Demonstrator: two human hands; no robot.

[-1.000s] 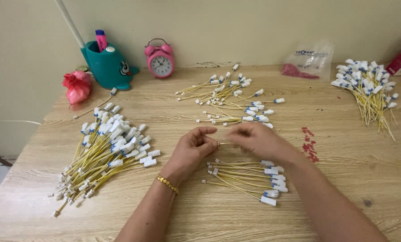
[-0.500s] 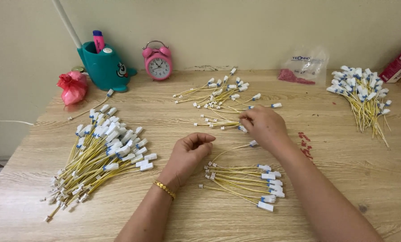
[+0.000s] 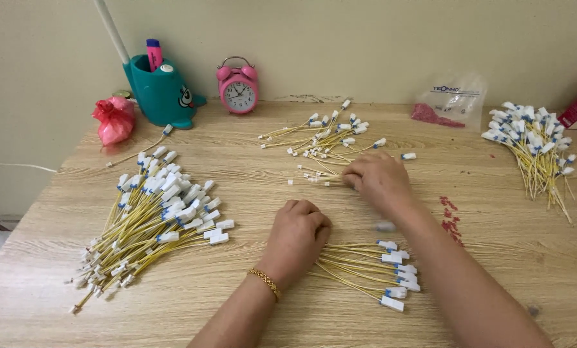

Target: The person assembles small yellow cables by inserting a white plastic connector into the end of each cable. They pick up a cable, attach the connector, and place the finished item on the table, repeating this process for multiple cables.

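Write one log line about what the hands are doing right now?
left hand: fist on small wire bundle | right hand: reaching into middle wire pile | table: wooden

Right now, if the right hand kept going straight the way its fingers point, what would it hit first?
The right hand points left and slightly away, already at the loose yellow wires. It would likely meet those first, though depth is hard to judge.

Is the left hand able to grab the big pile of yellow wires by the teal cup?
Probably yes. The left hand rests closed on the small bundle, and only bare table lies between it and the big pile to its left.
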